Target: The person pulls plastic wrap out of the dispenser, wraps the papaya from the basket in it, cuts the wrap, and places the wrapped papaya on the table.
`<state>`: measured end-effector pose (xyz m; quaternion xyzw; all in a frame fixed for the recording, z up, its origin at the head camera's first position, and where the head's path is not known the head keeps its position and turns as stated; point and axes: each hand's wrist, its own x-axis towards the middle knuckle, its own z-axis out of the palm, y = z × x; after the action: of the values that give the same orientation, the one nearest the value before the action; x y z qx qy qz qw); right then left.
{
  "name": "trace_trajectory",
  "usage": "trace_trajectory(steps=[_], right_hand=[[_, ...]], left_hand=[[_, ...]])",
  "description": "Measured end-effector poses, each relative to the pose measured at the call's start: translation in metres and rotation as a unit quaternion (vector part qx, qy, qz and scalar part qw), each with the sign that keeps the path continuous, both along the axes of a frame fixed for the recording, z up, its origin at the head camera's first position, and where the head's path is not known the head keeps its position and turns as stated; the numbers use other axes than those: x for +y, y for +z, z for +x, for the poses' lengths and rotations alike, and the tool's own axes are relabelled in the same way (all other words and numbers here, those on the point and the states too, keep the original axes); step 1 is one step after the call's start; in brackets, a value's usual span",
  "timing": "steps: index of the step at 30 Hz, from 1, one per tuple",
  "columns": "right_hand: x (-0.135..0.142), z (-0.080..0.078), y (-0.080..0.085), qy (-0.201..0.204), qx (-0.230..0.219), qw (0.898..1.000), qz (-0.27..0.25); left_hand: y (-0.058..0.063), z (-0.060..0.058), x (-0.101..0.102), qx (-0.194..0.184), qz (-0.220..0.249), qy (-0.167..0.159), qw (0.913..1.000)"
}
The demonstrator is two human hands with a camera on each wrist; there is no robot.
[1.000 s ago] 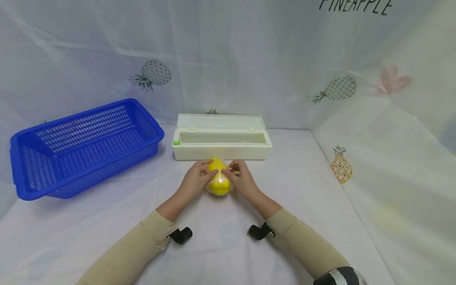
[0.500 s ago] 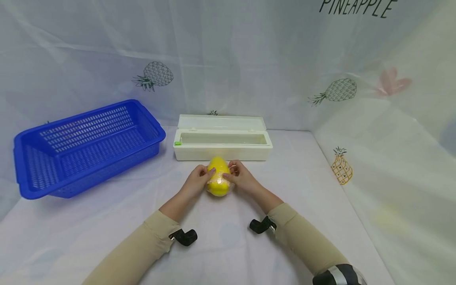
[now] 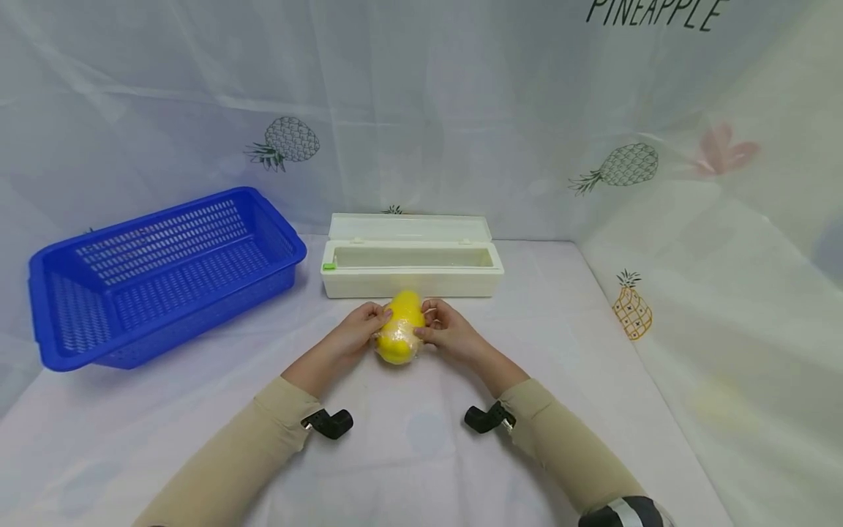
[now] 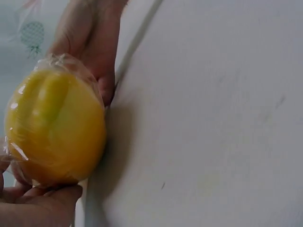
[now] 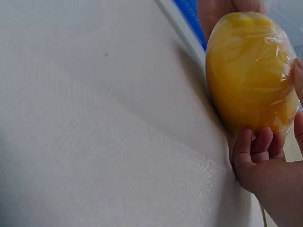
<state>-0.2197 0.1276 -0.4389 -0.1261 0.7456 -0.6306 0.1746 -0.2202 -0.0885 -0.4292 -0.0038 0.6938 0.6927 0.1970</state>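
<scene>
In the head view a yellow bell pepper (image 3: 403, 315) wrapped in clear plastic film (image 3: 398, 333) stands between my two hands, in front of a long white box. My left hand (image 3: 358, 327) grips its left side, thumb on the near face. On the other side my right hand (image 3: 451, 331) pinches at the wrapped edge with thumb and curled fingers. The left wrist view shows the grooved end of the pepper (image 4: 61, 127), with film gathered and creased around it. Fingertips of the right hand (image 5: 272, 175) press against its underside in the right wrist view.
Just behind the hands sits the white box (image 3: 411, 283), its lid (image 3: 408, 227) raised and a green tab (image 3: 329, 267) at its left end. A blue perforated basket (image 3: 197, 315) stands at the left. Pineapple-printed cloth (image 3: 461, 132) hangs behind.
The pepper has tilted, its lower end swinging slightly left. My left hand has shifted a little left and down, and my right thumb sits lower on the film. Box and basket have stayed put.
</scene>
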Motion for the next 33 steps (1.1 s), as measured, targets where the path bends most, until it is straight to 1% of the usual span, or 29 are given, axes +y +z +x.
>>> trace_trajectory(steps=[2,3,4,6,7,8,10,12,13,15,17,18,21,22,24,26,29,31,32,33], right_hand=[[0.0,0.002,0.001,-0.007,-0.008,1.0,-0.015],[0.001,0.002,-0.003,-0.014,-0.011,1.0,-0.023],[0.001,0.003,-0.003,-0.022,-0.013,0.999,-0.028],[0.002,0.006,-0.003,-0.035,-0.004,0.999,-0.025],[0.003,0.008,-0.002,-0.041,0.004,0.999,-0.016],[0.003,0.009,0.0,-0.047,0.014,0.999,-0.002],[0.005,0.011,0.005,-0.063,0.04,0.997,0.03],[0.007,0.013,0.014,-0.083,0.063,0.993,0.054],[0.008,0.013,0.018,-0.094,0.071,0.991,0.06],[0.011,0.013,0.028,-0.113,0.088,0.988,0.065],[0.014,0.011,0.036,-0.127,0.1,0.984,0.07],[0.016,0.01,0.039,-0.129,0.107,0.983,0.073],[0.016,0.005,0.045,-0.126,0.122,0.981,0.082],[0.016,0.004,0.045,-0.122,0.126,0.981,0.083],[0.014,0.001,0.046,-0.114,0.131,0.981,0.085],[0.012,-0.001,0.046,-0.107,0.132,0.982,0.088],[0.01,-0.003,0.046,-0.099,0.136,0.981,0.1],[0.01,-0.005,0.047,-0.096,0.14,0.98,0.107],[0.01,-0.006,0.047,-0.095,0.142,0.979,0.11],[0.011,-0.008,0.047,-0.095,0.144,0.978,0.114]], left_hand=[[0.004,-0.001,-0.003,0.005,-0.023,-0.02,0.9995],[0.005,-0.001,-0.005,0.008,-0.04,-0.026,0.9988],[0.007,-0.002,-0.006,0.015,-0.066,-0.031,0.9972],[0.01,-0.003,-0.007,0.039,-0.129,-0.033,0.9903],[0.013,-0.003,-0.008,0.053,-0.165,-0.03,0.9845],[0.015,-0.003,-0.009,0.074,-0.195,-0.025,0.9777],[0.019,-0.003,-0.011,0.126,-0.255,-0.011,0.9587],[0.023,-0.003,-0.013,0.179,-0.294,0.007,0.9389],[0.025,-0.003,-0.015,0.204,-0.313,0.017,0.9276],[0.028,-0.003,-0.016,0.239,-0.339,0.035,0.9093],[0.031,-0.002,-0.016,0.255,-0.359,0.044,0.8967],[0.032,-0.001,-0.016,0.256,-0.366,0.044,0.8937],[0.035,0.002,-0.014,0.247,-0.379,0.03,0.8912],[0.037,0.004,-0.013,0.246,-0.387,0.024,0.8882],[0.04,0.007,-0.011,0.249,-0.41,0.006,0.8775],[0.043,0.011,-0.01,0.26,-0.432,-0.017,0.8635],[0.047,0.015,-0.01,0.282,-0.444,-0.059,0.8485],[0.049,0.016,-0.012,0.295,-0.436,-0.085,0.8458],[0.049,0.016,-0.013,0.301,-0.428,-0.095,0.8471],[0.049,0.015,-0.014,0.303,-0.416,-0.102,0.8511]])
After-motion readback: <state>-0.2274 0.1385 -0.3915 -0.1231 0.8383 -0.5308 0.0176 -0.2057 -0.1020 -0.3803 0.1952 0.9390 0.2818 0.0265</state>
